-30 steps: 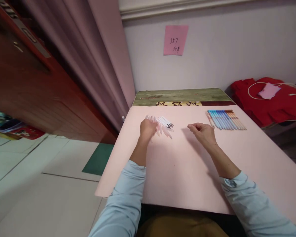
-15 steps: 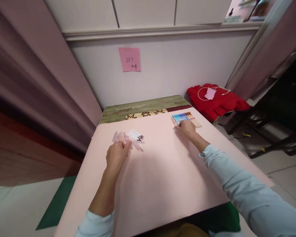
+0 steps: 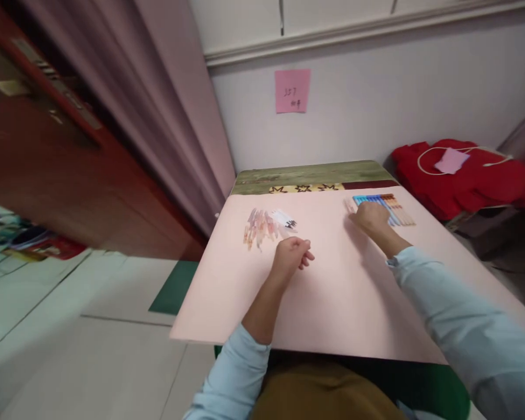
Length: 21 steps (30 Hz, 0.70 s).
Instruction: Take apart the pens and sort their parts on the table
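Observation:
My left hand (image 3: 291, 256) is above the middle of the table, fingers curled in and thumb against the index finger, with nothing visible in it. Up and to its left lies a loose pile of pale pens (image 3: 259, 226). Beside that pile are several white pens (image 3: 282, 218) with black tips. At the right, my right hand (image 3: 371, 218) is closed at the left end of a neat row of pens, around a pale pen (image 3: 349, 205). In that row, blue pens (image 3: 378, 199) come before brown ones (image 3: 396, 207). The right fingertips are partly hidden.
Pink paper (image 3: 332, 303) covers most of the table, whose patterned far edge (image 3: 306, 175) stands near the wall. A pink note (image 3: 293, 91) is stuck on the wall. Red cloth (image 3: 464, 186) with a white cord lies at the right, and a curtain (image 3: 175, 105) hangs at the left.
My left hand has moved away from the loose pile, towards the right and nearer to me. My right hand stays at the row's left end. The view has swung to the left.

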Tool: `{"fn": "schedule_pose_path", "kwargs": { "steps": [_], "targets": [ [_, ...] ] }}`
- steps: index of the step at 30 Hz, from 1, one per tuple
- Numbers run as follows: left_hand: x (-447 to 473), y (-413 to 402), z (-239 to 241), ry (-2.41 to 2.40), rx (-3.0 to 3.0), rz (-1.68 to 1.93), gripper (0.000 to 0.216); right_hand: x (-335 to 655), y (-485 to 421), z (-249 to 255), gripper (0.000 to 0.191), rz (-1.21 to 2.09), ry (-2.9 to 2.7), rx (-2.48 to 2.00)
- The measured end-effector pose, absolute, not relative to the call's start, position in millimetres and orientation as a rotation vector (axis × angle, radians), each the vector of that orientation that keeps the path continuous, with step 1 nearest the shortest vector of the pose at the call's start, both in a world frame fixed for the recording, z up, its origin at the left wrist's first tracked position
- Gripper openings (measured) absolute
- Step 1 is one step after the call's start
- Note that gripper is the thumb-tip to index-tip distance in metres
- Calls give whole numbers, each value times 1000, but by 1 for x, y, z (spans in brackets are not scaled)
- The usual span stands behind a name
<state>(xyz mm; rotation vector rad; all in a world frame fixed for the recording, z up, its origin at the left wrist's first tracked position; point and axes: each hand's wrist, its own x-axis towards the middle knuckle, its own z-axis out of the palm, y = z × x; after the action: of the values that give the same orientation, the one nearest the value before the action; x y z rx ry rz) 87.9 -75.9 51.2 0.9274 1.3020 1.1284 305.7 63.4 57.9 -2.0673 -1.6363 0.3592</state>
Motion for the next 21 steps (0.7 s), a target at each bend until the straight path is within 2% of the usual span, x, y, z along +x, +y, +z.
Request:
{"fn": "schedule_pose_path", "kwargs": {
  "steps": [4,7,9,14,19,21],
  "targets": [
    [86,-73,37,1237,660,1295,28,257,-3,67,19,850,-1667,-1770],
    [80,-76,35,1015,563,1387,31,221,-63,64,20,1673,-1360,-1298],
    [75,-81,38,919,514,1425,30,207,-90,62,21,1917,-1162,-1137],
    [66,-92,47,778,526,1391,27,201,-101,66,17,2195,-794,-907],
    [64,-98,57,762,596,1328,24,200,-98,71,30,2356,-711,-724],
    [63,-99,59,774,577,1358,21,197,-102,70,29,2356,-722,-709]
  ]
}}
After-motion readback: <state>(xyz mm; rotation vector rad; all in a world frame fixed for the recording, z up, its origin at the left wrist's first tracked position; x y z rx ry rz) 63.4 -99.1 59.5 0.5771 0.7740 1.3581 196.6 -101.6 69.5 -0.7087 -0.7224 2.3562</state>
